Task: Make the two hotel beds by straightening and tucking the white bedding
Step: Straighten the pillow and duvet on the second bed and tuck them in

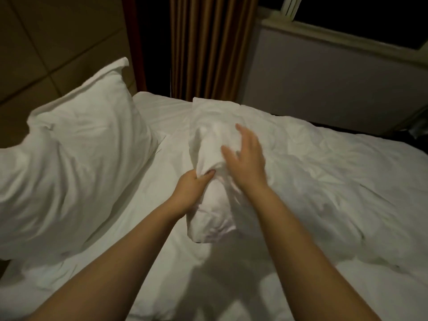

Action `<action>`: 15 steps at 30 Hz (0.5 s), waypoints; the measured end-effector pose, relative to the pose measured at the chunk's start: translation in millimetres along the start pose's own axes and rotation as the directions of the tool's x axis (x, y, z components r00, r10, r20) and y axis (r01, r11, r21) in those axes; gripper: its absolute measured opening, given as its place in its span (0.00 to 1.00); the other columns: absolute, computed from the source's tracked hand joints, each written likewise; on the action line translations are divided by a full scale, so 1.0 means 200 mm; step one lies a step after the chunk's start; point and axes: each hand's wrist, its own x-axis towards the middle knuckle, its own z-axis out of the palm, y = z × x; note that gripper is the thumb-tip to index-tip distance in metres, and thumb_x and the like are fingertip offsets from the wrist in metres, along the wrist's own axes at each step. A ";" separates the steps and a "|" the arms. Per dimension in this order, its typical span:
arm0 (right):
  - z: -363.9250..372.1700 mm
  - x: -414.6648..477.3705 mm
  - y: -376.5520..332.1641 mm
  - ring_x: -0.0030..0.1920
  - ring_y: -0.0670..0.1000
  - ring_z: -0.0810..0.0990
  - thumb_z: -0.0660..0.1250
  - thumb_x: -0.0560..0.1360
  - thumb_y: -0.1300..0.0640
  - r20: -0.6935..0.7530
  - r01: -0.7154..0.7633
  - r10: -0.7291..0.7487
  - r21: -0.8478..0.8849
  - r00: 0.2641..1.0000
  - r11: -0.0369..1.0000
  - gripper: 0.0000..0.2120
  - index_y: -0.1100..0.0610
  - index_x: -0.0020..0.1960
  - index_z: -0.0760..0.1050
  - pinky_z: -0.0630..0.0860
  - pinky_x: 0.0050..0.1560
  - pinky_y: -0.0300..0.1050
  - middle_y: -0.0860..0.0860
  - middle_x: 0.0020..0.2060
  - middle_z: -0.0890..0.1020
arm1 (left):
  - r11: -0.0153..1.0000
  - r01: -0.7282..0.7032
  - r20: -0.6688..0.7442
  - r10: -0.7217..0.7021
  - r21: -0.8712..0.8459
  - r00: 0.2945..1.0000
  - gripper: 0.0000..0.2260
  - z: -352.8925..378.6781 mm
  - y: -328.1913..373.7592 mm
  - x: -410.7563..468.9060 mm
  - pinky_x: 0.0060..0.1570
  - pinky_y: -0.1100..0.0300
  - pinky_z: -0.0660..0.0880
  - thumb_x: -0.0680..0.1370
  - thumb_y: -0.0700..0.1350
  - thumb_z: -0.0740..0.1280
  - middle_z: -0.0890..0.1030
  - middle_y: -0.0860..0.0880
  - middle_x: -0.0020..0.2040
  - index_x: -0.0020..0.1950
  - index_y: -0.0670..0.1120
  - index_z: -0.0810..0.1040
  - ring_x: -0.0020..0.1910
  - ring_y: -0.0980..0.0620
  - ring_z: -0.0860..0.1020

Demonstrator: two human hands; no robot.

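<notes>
1. Left hand point(192, 184): the fingers point(208, 173) are curled tight, with the thumb opposite them, pinching a handful of white cloth. The grip sits on the near-left flank of a raised fold point(209, 140) of the white bedding. Judged purpose: to anchor the fold and lift it off the surface so it can be pulled straight.

2. Right hand point(247, 156): the fingers point(229, 156) are straight and spread and hold nothing. They lie over the right flank of the fold, just beyond the left fingertips. The hand is blurred, so whether it is touching the cloth cannot be told. Judged purpose: a flat hand positioned to smooth or press the cloth, not to grasp it.

3. Raised fold: it runs from below the left wrist, between both sets of fingers, to a point beyond the right fingertips. Whether it is a duvet corner or a separate item cannot be determined.

4. Duvet point(324, 181): it lies creased and spreads outward from the right fingers, not yet flattened or tucked.

5. Pillow point(76, 147): it lies well to the left of the left fingers, propped against the headboard point(46, 42), out of the working area.

6. Sheet point(162, 112): it is exposed between the pillow and the fold, beyond the left fingers.

7. Task status (judgement): early; only one bed is in view.
</notes>
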 end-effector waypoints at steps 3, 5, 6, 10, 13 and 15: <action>0.15 -0.36 0.06 0.75 0.50 0.55 0.53 0.74 0.35 0.133 0.149 -0.140 -0.063 0.981 0.987 0.34 0.49 0.76 0.58 0.49 0.75 0.47 0.49 0.75 0.60 | 0.996 0.078 -0.139 -0.082 -0.029 0.987 0.14 -0.08 -0.01 -0.08 0.50 0.58 0.75 0.80 0.49 0.63 0.81 0.46 0.50 0.57 0.41 0.79 0.50 0.47 0.79; 0.21 -0.55 0.12 0.75 0.50 0.56 0.46 0.68 0.27 0.279 0.203 -0.189 -0.022 0.942 0.979 0.42 0.50 0.76 0.59 0.47 0.73 0.44 0.48 0.75 0.60 | 0.986 0.165 -0.218 -0.169 -0.036 0.961 0.12 -0.11 -0.05 -0.16 0.45 0.58 0.75 0.79 0.48 0.64 0.80 0.44 0.47 0.53 0.40 0.78 0.46 0.46 0.79; 0.24 -0.63 0.16 0.75 0.49 0.54 0.45 0.66 0.25 0.367 0.225 -0.201 -0.023 0.908 0.974 0.45 0.49 0.76 0.57 0.45 0.74 0.45 0.48 0.76 0.58 | 0.979 0.196 -0.233 -0.204 -0.058 0.951 0.09 -0.11 -0.07 -0.21 0.39 0.60 0.74 0.78 0.47 0.65 0.80 0.46 0.43 0.50 0.41 0.77 0.41 0.48 0.79; 0.34 -0.87 0.27 0.71 0.53 0.60 0.59 0.67 0.36 0.390 0.425 -0.366 -0.075 0.845 0.902 0.39 0.49 0.74 0.58 0.58 0.72 0.50 0.55 0.72 0.65 | 0.921 0.262 -0.232 -0.333 -0.289 0.914 0.09 -0.08 -0.19 -0.40 0.48 0.50 0.79 0.77 0.43 0.67 0.83 0.41 0.47 0.53 0.38 0.79 0.44 0.44 0.82; 0.35 -0.90 0.30 0.55 0.56 0.78 0.59 0.69 0.53 0.226 0.432 -0.428 0.034 0.875 0.901 0.24 0.56 0.63 0.75 0.78 0.50 0.48 0.57 0.56 0.82 | 0.894 0.270 -0.246 -0.369 -0.358 0.896 0.06 -0.07 -0.28 -0.53 0.44 0.53 0.79 0.78 0.40 0.66 0.83 0.40 0.46 0.51 0.38 0.79 0.43 0.44 0.81; 0.31 -0.88 0.24 0.50 0.57 0.79 0.57 0.72 0.49 0.332 0.287 -0.289 0.056 0.898 0.956 0.21 0.56 0.58 0.79 0.74 0.45 0.44 0.54 0.51 0.83 | 0.903 0.283 -0.241 -0.368 -0.324 0.898 0.05 -0.09 -0.35 -0.62 0.37 0.59 0.75 0.78 0.41 0.65 0.81 0.44 0.39 0.45 0.39 0.78 0.38 0.49 0.79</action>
